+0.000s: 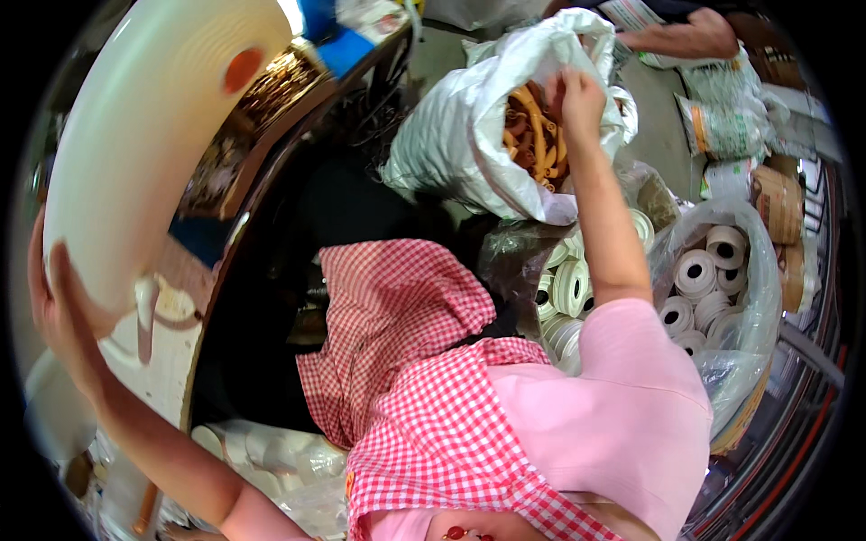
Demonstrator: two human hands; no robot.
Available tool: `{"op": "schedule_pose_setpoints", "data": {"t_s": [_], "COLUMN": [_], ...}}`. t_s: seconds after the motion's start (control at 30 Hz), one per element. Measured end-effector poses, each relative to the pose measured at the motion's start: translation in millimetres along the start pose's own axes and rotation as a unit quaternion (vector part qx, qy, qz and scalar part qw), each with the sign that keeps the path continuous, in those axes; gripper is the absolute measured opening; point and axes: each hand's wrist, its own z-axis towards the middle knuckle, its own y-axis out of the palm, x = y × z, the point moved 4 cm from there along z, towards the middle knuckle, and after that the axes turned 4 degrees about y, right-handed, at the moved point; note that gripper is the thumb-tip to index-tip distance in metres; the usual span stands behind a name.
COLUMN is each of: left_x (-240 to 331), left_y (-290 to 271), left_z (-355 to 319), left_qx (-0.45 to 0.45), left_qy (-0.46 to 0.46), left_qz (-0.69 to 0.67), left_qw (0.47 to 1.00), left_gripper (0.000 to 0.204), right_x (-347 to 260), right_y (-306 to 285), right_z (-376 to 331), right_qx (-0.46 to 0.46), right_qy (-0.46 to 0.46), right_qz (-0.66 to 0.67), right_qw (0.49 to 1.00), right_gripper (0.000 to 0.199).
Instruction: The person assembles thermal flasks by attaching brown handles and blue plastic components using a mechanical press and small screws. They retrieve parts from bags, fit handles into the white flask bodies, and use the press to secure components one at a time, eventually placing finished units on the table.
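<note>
The right hand [577, 99] reaches forward into the open mouth of a white plastic bag [451, 144] that stands well ahead of the person. The bag is full of tan and orange tube-shaped pieces [532, 135], piled loosely. The hand's fingers [564, 86] are curled downward over the top of the pile and touch the uppermost pieces; whether they have closed on any one piece cannot be told, since the back of the hand hides the fingertips. The pieces lie directly under and just in front of the fingers, with the bag's crumpled rim folded out around the wrist.

The left hand [63, 316] is raised at the person's left and holds a large white round tray [153, 135] by its lower edge. The thumb lies across the near face of the rim and the palm cups it from below, so the grip is closed on the tray, which is tilted up on edge. An orange round sticker [242, 69] sits on its face.

Just beside the right arm, two clear bags [758, 270] hold white tape rolls [695, 270]. A red-and-white checked apron [406, 361] hangs in front of the person. Another person's hand [695, 36] rests on printed packets [731, 126] at the far side.
</note>
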Motion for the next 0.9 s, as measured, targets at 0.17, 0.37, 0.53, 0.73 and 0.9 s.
{"op": "schedule_pose_setpoints", "data": {"t_s": [0.17,0.37,0.53,0.73,0.9], "left_x": [-8,-22,-8,-26,-17], "left_y": [-20,-27,-9,-20,-11], "left_z": [-5,-7,-3,-4,-2], "left_qx": [-0.015,-0.013,-0.005,0.0,-0.001], "left_qy": [0.004,-0.033,-0.015,0.002,-0.001], "left_qz": [0.012,-0.027,-0.031,-0.05,-0.053], "left_qw": [1.0,0.999,0.999,0.999,0.999], "left_gripper": [0.048,0.05,0.049,0.046,0.045], "right_x": [116,146,160,10,-53], "right_y": [-29,77,34,-53,-67], "right_z": [-35,1,-24,-81,-102], "right_qx": [-0.022,-0.286,-0.286,-0.223,-0.212], "right_qy": [0.059,0.105,0.141,0.277,0.117], "right_qz": [-0.347,-0.498,-0.178,0.117,0.024], "right_qw": [0.936,0.812,0.931,0.927,0.97], "right_gripper": [0.032,0.034,0.025,0.032,0.036]}}
